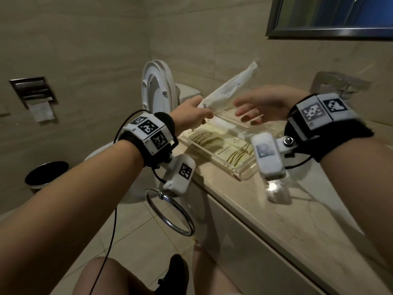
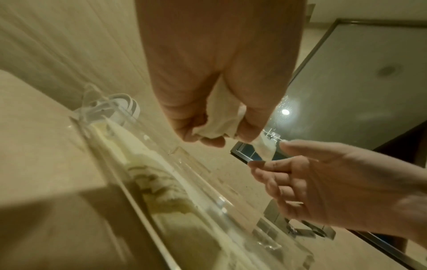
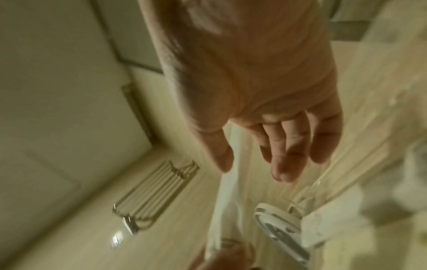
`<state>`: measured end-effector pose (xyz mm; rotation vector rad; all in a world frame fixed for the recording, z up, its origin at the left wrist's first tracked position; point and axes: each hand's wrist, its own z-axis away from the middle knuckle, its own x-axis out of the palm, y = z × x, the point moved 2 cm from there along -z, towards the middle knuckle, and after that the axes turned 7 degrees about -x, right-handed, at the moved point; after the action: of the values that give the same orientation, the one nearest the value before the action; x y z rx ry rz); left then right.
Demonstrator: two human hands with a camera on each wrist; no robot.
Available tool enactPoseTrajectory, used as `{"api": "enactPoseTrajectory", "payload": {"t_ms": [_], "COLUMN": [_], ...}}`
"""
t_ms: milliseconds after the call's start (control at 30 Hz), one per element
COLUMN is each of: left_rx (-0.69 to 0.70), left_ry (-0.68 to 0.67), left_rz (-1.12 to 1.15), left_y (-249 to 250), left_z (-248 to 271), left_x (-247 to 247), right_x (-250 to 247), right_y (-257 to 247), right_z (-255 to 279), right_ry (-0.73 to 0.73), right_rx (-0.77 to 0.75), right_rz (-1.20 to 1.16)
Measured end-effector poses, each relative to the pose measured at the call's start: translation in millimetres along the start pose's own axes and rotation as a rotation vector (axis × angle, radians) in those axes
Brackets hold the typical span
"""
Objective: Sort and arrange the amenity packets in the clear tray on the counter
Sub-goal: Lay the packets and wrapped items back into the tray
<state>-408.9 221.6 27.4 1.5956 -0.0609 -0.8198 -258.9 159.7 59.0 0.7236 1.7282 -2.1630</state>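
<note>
My left hand [image 1: 194,112] grips the lower end of a long white amenity packet [image 1: 230,87], which slants up to the right above the counter. From the left wrist view the packet [image 2: 219,117] is bunched between my curled fingers. My right hand [image 1: 260,106] hovers just right of the packet with fingers relaxed and spread, holding nothing. Its blurred fingers [image 3: 286,149] sit beside the packet [image 3: 227,201]. Below both hands lies the clear tray [image 1: 240,174] with several cream packets [image 1: 226,151] side by side.
The tray rests at the left end of a beige stone counter [image 1: 282,211]. A toilet with raised lid [image 1: 158,88] stands behind it. A towel ring [image 1: 170,211] hangs off the counter front, a black bin [image 1: 45,174] stands at the left, and a mirror [image 1: 331,15] hangs upper right.
</note>
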Motion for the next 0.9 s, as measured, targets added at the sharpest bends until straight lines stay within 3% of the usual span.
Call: {"api": "enactPoseTrajectory", "payload": {"t_ms": [100, 200, 367, 500, 733, 900], "left_rx": [0.010, -0.023, -0.145, -0.205, -0.249, -0.242], "left_ry": [-0.004, -0.052, -0.144, -0.197, -0.054, 0.012], "left_rz": [0.082, 0.262, 0.423, 0.384, 0.220, 0.403], "left_y": [5, 8, 13, 16, 6, -9], "left_z": [1, 5, 7, 4, -4, -11], "left_x": [-2, 1, 11, 13, 0, -13], "right_x": [-3, 3, 1, -2, -2, 1], "right_y": [4, 7, 10, 16, 25, 32], "right_z": [-3, -2, -8, -11, -12, -14], "right_ry": [0.094, 0.112, 0.302, 0.349, 0.366, 0.358], "right_rx": [-0.045, -0.050, -0.082, -0.078, -0.113, -0.103], "right_rz": [-0.412, -0.631, -0.652, -0.707, -0.965, -1.013]}}
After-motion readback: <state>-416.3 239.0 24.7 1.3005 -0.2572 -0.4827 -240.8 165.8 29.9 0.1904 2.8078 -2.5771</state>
